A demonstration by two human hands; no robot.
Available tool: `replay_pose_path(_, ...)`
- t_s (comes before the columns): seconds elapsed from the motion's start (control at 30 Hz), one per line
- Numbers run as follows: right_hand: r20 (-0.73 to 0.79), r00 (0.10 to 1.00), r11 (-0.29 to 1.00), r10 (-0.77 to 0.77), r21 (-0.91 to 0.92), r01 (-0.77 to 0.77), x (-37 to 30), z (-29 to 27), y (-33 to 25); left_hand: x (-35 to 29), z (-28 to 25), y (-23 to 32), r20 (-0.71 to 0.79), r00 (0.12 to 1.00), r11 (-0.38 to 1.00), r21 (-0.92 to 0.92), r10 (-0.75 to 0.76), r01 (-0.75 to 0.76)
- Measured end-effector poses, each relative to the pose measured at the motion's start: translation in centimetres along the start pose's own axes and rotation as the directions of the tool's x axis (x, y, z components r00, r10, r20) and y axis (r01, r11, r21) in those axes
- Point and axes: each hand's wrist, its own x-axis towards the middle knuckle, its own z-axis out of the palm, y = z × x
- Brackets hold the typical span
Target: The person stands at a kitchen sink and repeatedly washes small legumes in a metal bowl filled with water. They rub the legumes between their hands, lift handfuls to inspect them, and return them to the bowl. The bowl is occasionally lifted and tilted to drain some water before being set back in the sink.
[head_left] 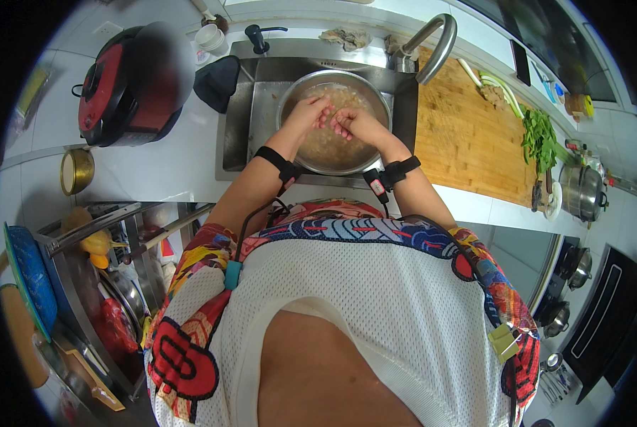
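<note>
Two hands are seen from the head view, both held over a round metal bowl [301,89] that sits inside the steel sink [241,117]. The bowl is filled with cloudy water and pale grains [325,146]. The left hand [310,111] is placed at the upper left part of the bowl, its fingers curled loosely inward; the right hand [348,121] is set just beside it, fingers bent toward the left one, so that the fingertips of both nearly meet above the grains. Whether any grains are pinched between the fingers cannot be told. Black straps are worn on both wrists.

A curved tap [436,44] is arched over the bowl's right rim. To the right of the sink a wooden cutting board [468,142] is laid on the surface, with green leaves [539,135] and pale stalks [500,89] at its far edge. A red and black cooker [116,85] stands well to the left of the sink, and a steel pot [582,192] is seen past the board on the right
</note>
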Motion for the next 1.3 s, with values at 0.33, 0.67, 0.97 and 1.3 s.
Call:
replay_pose_path(0.33, -0.495, 0.824, 0.939, -0.276, 0.044, 0.341, 0.8, -0.7, -0.4, -0.3, 0.8, -1.0, 0.028, 0.996, 0.834, -0.545, -0.088, 0.089)
replay_pose_path(0.67, -0.154, 0.835, 0.808, -0.528, -0.395, 0.437, 1.0, 2.3, -2.6, -1.2, -0.7, -3.8, -0.060, 0.998, 0.572, -0.819, 0.007, -0.053)
replay_pose_path(0.97, -0.220, 0.930, 0.956, -0.294, -0.077, 0.284, 3.7, 3.9, -1.4, -6.0, -5.0, -4.4, -0.021, 0.992, 0.718, -0.688, 0.127, -0.107)
replay_pose_path(1.3, -0.088, 0.986, 0.988, -0.144, 0.049, 0.149, 7.3, 12.3, 0.0, -21.4, -15.5, -15.3, -0.335, 0.927, 0.728, -0.591, 0.171, -0.348)
